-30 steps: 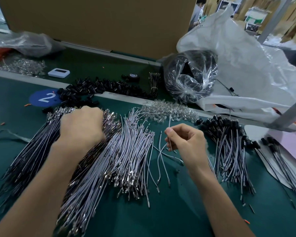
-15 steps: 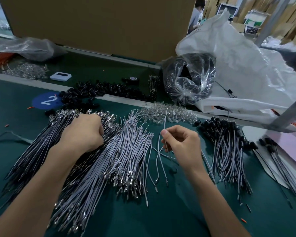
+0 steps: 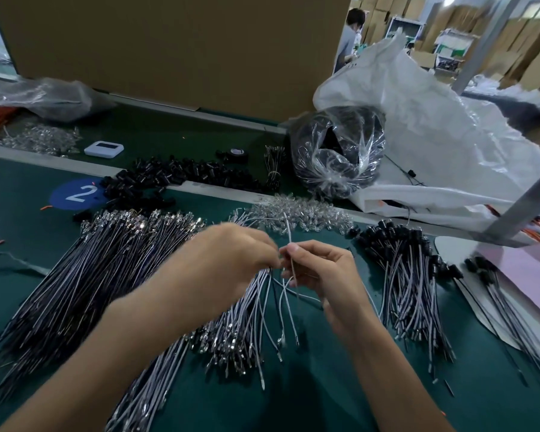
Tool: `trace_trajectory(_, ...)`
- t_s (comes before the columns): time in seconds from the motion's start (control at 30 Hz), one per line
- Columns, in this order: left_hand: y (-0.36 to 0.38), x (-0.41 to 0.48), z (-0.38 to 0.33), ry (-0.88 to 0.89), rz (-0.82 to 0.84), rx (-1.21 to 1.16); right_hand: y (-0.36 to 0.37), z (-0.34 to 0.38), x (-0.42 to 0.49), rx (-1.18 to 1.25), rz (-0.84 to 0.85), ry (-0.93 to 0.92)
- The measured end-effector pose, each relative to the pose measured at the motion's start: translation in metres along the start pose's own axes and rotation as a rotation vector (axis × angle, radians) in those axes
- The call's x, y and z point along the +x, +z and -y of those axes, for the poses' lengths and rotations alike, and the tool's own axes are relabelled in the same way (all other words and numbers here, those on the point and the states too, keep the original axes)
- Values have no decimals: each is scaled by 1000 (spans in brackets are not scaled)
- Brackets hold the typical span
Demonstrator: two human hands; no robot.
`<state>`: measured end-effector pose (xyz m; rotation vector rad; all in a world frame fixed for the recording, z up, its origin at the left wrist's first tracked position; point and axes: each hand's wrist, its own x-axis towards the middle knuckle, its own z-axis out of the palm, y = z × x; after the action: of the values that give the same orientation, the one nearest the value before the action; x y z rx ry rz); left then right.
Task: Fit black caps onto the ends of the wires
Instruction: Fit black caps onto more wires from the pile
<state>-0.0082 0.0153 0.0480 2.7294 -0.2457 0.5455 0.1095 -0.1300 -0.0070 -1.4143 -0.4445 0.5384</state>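
Note:
My right hand pinches a thin white wire that stands up from its fingertips. My left hand is blurred, with curled fingers right beside the right fingertips; whatever it holds is hidden. Beneath both hands lies a pile of white wires with metal terminals. A darker wire bundle spreads out to the left. Loose black caps are heaped at the back left. Wires fitted with black caps lie to the right.
Clear small parts are piled behind my hands. A clear bag of black parts and a big white bag stand back right. A cardboard wall, a white device, a tape roll, a blue number sticker are behind.
My left hand has come off the dark wire bundle and moved right, up against my right hand's fingertips. The right hand keeps pinching the wire.

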Motion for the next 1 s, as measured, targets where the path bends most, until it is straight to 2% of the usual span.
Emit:
trace_trajectory(0.13, 19, 6, -7, 118, 131, 89, 5, 2, -4, 94, 31, 14)
trace_trajectory(0.4, 28, 9, -4, 141, 96, 63, 6, 0, -4, 134, 12, -34)
trace_trajectory(0.47, 23, 9, -5, 162, 4, -48, 6, -2, -3, 120, -57, -63)
trace_trajectory(0.53, 13, 12, 4, 144, -159, -186, 5, -3, -1, 99, -136, -109)
trace_trajectory(0.6, 1, 23, 31, -36, -314, -153, 3, -5, 0, 74, -185, -144)
trace_trajectory(0.63, -4, 30, 50, -185, -334, -39, 2, -6, 1, 53, -200, -162)
trace_trajectory(0.7, -9, 44, 97, -506, -213, 247, 1, -8, 2, -1, -223, -194)
trace_trajectory(0.77, -9, 55, 139, -736, -3, 366, 1, -9, 3, -46, -229, -214)
trace_trajectory(0.87, -3, 64, 178, -872, 220, 325, 2, -11, 4, -75, -215, -227)
trace_trajectory(1.0, 5, 68, 198, -896, 274, 351, 2, -12, 4, -87, -190, -239)
